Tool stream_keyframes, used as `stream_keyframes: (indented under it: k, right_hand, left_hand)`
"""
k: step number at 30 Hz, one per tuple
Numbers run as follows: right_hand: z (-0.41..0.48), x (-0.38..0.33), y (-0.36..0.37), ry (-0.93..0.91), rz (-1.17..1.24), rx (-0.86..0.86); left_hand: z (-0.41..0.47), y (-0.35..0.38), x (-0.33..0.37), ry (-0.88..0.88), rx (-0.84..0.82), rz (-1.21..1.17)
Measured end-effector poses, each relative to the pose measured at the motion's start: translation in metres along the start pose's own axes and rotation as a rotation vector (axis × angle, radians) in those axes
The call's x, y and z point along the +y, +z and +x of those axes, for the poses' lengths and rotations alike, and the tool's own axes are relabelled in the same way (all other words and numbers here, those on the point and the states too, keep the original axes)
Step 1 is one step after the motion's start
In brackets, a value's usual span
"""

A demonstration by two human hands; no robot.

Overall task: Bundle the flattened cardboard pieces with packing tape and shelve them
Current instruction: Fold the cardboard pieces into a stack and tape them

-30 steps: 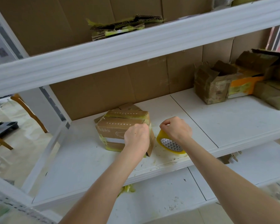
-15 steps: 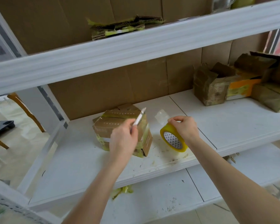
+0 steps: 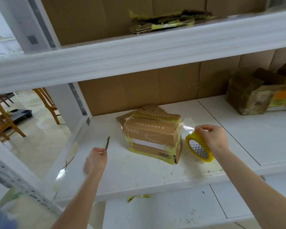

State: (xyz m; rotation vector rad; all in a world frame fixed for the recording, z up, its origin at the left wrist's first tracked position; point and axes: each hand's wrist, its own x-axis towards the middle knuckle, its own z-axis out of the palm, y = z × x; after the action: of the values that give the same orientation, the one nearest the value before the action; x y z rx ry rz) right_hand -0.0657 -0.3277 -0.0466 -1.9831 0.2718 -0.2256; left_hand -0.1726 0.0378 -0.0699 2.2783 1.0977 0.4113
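Cardboard bundle [image 3: 153, 134] lies on the middle shelf [image 3: 139, 176], near its left end and set back from the front edge. Yellowish tape bands wrap it at both ends and along the lower edge, so binding looks largely done.

Long axis runs roughly left to right along the shelf, with the right end swung slightly toward the viewer. The printed face is to the front.

Right grip [image 3: 213, 138] is curled over the top of the tape roll [image 3: 199, 148], which stands on edge just beside the bundle's right end. A clear tape strip [image 3: 186, 126] spans the gap; can't tell if it's severed.

Left grip [image 3: 95, 161] is closed round a knife [image 3: 107, 142], blade up, apart from the bundle.

Left to do, probably: free the tape, press down the tail, stow the bundle.
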Motion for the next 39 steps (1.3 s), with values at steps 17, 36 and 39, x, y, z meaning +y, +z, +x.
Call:
stream_keyframes:
  k: [17,36,39]
  right_hand:
    - [-0.022,-0.019,-0.029,-0.06,-0.028,0.093]
    - [-0.024,-0.016,-0.059,-0.201,0.019,0.035]
    - [-0.022,-0.016,-0.057,-0.275,0.06,0.005]
  left_hand:
    - [-0.136,0.025,0.207,1.22,-0.235,-0.128]
    - [-0.16,0.049,0.231,0.93,-0.304,-0.197]
    - [-0.152,0.049,0.233,0.961,-0.232,-0.057]
